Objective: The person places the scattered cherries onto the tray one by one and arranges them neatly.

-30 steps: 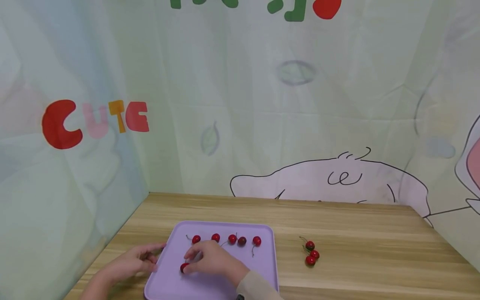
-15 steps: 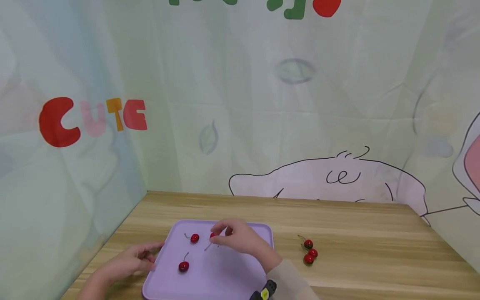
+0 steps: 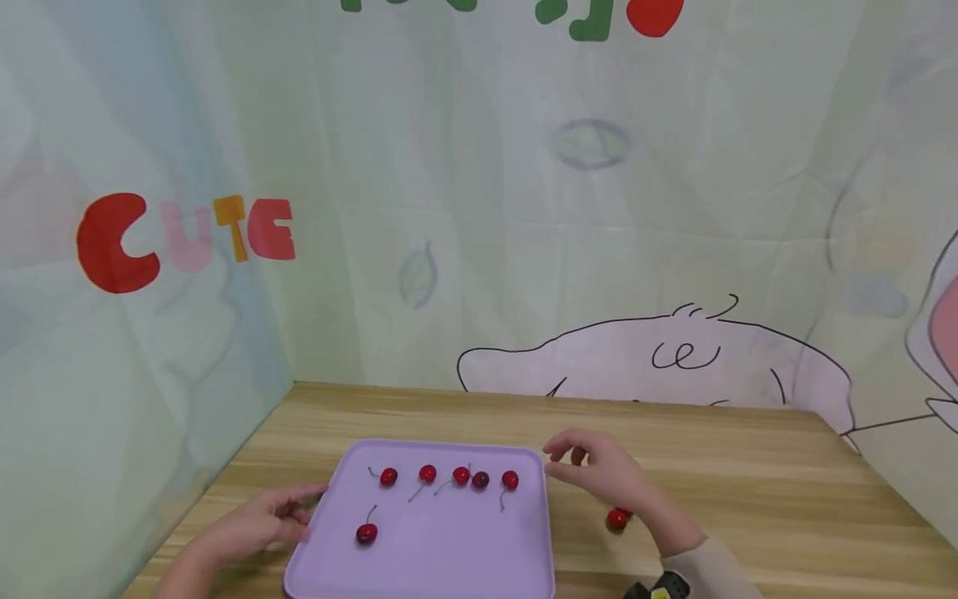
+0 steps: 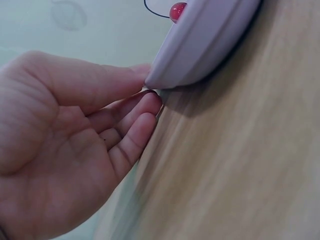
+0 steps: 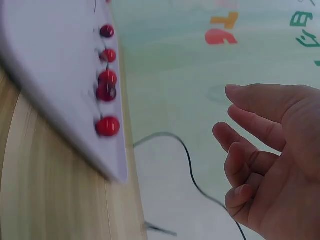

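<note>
A light purple tray (image 3: 456,541) lies on the table with several red cherries (image 3: 427,473) in a row along its back part. A single cherry (image 3: 367,533) with its stem up lies nearer the tray's left side. My left hand (image 3: 258,526) grips the tray's left rim; in the left wrist view the thumb (image 4: 100,82) touches the rim and the fingertips sit just under it. Above the table, by the tray's right back corner, hovers my right hand (image 3: 606,474), fingers loosely bent, holding nothing. Loose cherries (image 3: 617,519) lie on the table, partly hidden behind the right hand.
The wood-grain table (image 3: 748,499) reaches back to a printed cloth backdrop (image 3: 524,208), which also closes off the left side. A dark band with a yellow piece (image 3: 659,589) is at the right wrist.
My right hand has gone from the single cherry at the left, over the back row, to beyond the tray's right edge, leaving that cherry on the tray. The left hand stays at the rim.
</note>
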{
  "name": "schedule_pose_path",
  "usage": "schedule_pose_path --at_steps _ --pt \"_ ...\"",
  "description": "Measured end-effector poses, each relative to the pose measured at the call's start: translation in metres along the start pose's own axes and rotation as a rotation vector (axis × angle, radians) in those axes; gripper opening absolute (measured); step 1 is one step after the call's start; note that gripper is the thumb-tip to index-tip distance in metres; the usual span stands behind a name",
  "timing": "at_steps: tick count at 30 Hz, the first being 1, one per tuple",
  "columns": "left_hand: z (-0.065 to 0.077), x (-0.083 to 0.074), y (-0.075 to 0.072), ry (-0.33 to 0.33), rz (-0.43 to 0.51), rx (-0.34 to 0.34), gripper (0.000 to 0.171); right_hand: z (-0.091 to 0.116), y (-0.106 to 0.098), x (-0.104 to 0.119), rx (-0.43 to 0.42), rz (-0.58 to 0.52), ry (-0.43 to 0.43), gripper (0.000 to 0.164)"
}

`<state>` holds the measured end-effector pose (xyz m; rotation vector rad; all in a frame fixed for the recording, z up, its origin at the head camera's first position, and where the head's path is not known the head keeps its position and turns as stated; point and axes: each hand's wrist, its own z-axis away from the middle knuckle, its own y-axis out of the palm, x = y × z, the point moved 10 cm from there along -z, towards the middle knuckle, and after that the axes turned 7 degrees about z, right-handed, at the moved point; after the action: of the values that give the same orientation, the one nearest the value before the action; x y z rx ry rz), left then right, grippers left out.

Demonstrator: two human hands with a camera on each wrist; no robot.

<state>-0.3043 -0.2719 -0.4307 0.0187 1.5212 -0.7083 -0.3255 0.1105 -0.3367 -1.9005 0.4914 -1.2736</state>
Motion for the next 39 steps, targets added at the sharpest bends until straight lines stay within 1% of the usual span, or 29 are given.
schedule_pose_path --at_steps 3,7,13,16,19,23,24,26,30,31,35,39 --pt "0.001 0.001 -0.002 -0.012 0.001 -0.012 0.068 0.013 -0.013 -0.015 -0.011 0.007 0.026 0.023" --pt "0.001 0.001 -0.002 -0.024 0.004 -0.013 0.068 0.027 -0.02 -0.033 0.003 -0.012 0.042 0.025" --pt "0.0 -0.002 0.0 -0.016 0.003 -0.007 0.067 0.041 -0.019 -0.053 0.025 -0.021 0.067 0.027" --pt "0.0 -0.001 0.001 -0.014 0.013 -0.005 0.067 0.047 -0.015 -0.061 0.037 -0.017 0.085 0.026" --pt "0.0 0.001 0.0 -0.017 0.019 -0.011 0.067 0.051 -0.013 -0.067 0.034 -0.007 0.083 0.023" --pt "0.001 0.002 -0.001 -0.029 0.023 -0.024 0.067 0.053 -0.01 -0.071 0.037 0.015 0.051 0.022" --pt "0.001 0.002 -0.001 -0.029 0.02 -0.026 0.067 0.053 -0.008 -0.076 0.037 0.029 0.05 0.021" --pt "0.0 0.002 -0.001 -0.033 0.022 -0.028 0.067 0.053 -0.007 -0.078 0.036 0.036 0.032 0.02" --pt "0.0 0.003 -0.002 -0.035 0.022 -0.029 0.067 0.056 -0.003 -0.084 0.05 0.058 0.043 0.014" --pt "0.0 0.003 -0.002 -0.035 0.022 -0.029 0.067 0.057 -0.003 -0.08 0.06 0.058 0.045 0.013" --pt "0.0 0.003 -0.002 -0.028 0.024 -0.027 0.067 0.059 0.0 -0.079 0.085 0.075 0.043 0.007" --pt "0.0 0.002 -0.001 -0.026 0.027 -0.022 0.067 0.062 0.002 -0.077 0.093 0.086 0.035 0.008"
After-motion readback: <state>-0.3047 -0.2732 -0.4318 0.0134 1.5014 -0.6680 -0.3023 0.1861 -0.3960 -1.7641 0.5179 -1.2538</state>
